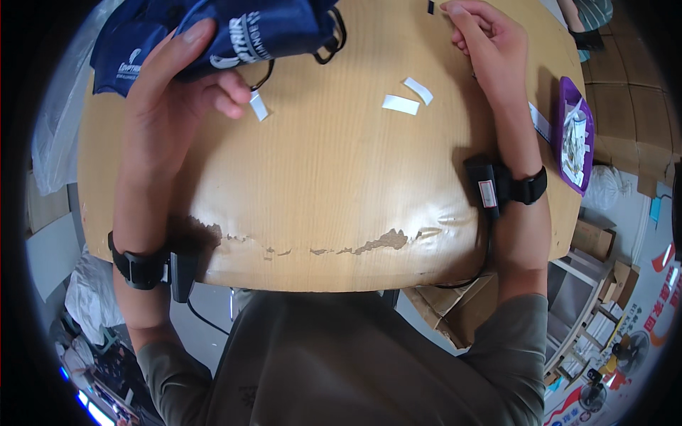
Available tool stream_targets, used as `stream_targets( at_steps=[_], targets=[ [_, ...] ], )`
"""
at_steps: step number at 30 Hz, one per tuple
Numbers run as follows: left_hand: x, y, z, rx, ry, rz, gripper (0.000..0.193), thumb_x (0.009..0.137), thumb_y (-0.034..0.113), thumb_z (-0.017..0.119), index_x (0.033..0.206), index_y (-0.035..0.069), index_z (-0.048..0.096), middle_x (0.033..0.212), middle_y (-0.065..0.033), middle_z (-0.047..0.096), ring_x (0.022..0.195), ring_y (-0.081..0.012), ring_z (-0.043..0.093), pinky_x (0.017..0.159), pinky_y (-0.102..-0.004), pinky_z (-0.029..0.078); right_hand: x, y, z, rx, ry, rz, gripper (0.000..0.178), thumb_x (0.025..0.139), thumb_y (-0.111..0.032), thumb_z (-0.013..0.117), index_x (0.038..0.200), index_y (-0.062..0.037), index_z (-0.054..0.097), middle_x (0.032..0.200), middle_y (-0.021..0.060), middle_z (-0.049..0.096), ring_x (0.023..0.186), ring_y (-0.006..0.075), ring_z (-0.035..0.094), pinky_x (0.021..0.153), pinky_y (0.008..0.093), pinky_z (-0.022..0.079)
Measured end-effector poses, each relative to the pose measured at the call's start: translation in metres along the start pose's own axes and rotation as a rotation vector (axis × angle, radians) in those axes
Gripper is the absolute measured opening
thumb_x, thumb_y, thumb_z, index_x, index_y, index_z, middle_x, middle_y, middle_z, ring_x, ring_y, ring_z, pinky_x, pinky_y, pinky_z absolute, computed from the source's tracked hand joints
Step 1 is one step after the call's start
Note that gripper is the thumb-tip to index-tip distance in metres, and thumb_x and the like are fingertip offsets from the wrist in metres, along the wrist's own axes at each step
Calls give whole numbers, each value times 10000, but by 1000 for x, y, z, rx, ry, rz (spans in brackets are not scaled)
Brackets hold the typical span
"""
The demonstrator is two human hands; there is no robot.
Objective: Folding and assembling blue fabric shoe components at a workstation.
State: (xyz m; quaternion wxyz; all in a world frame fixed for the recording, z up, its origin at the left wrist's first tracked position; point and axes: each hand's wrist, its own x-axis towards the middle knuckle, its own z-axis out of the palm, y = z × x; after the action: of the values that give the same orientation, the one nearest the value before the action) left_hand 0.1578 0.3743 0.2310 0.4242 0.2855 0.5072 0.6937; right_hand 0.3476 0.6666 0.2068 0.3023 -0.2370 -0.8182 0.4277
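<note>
My left hand (pixel 167 96) is at the upper left of the table, its thumb pressed over a dark blue fabric pouch (pixel 284 32) with white print. A black cord (pixel 334 50) loops from the pouch's right end. More dark blue fabric with white print (pixel 121 53) lies left of that hand; whether it is a separate pouch I cannot tell. At the upper right, my right hand (pixel 490 35) has its fingers curled and pinched together. What they hold, if anything, is hidden. Just left of its fingertips lies a small black piece (pixel 430 7).
White paper strips (pixel 400 104) are scattered on the wooden table (pixel 320 170), whose near edge is peeling. A purple tray (pixel 566 89) of small papers stands at the right edge. Cabled black devices (pixel 183 273) are strapped to my wrists. Cardboard boxes (pixel 625 117) stand beyond on the right.
</note>
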Motion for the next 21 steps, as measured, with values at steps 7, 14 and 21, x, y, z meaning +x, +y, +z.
stream_targets(
  at_steps=[7,14,21],
  targets=[
    [0,-4,-2,117,17,-34,381,989,349,522,1038,-19,607,807,-123,683,666,-172,679,590,-263,563,0,-6,-10,-23,45,109,187,927,-161,630,905,10,704,641,-12,593,566,46,524,542,229,438],
    [-2,-5,-6,153,38,-57,385,989,366,521,1071,-3,593,789,-109,679,651,-142,668,599,-242,558,-5,12,-14,-597,150,-163,290,925,-219,602,810,39,672,610,71,596,557,126,554,550,312,455],
    [-4,-3,-1,185,27,-46,392,985,370,524,1085,-5,583,769,-106,673,643,-133,666,600,-231,561,-13,10,-16,-733,35,-215,352,891,-383,590,705,-89,640,581,129,594,601,368,610,554,464,480]
  ],
)
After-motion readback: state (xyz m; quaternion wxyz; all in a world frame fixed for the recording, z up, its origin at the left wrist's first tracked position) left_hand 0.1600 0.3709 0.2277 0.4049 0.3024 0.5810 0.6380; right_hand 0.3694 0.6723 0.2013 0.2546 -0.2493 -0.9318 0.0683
